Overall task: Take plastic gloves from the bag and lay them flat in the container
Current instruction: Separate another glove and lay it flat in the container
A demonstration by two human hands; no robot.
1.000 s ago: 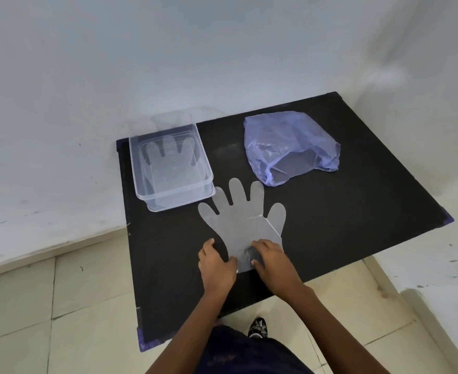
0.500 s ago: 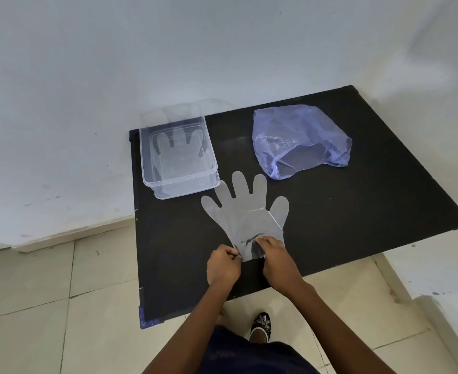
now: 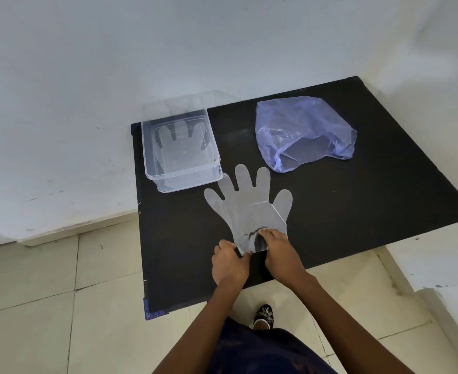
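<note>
A clear plastic glove point(image 3: 246, 203) lies flat on the black table point(image 3: 357, 211), fingers pointing away from me. My left hand point(image 3: 230, 264) pinches the left corner of its cuff. My right hand point(image 3: 279, 252) grips the right side of the cuff, which is crumpled under the fingers. A clear rectangular container point(image 3: 180, 152) stands at the table's back left with a glove point(image 3: 180, 143) lying flat inside. The blue-purple plastic bag point(image 3: 303, 133) sits at the back right, its mouth open toward me.
White walls close in behind and to the left of the table. Tiled floor lies around the table's front edge, and a patterned shoe point(image 3: 263, 315) shows below it. A white ledge point(image 3: 438, 260) runs along the right.
Both hands have slid back from the glove's palm to its cuff and closed on it. The view has shifted slightly; the glove, container and bag stay in place.
</note>
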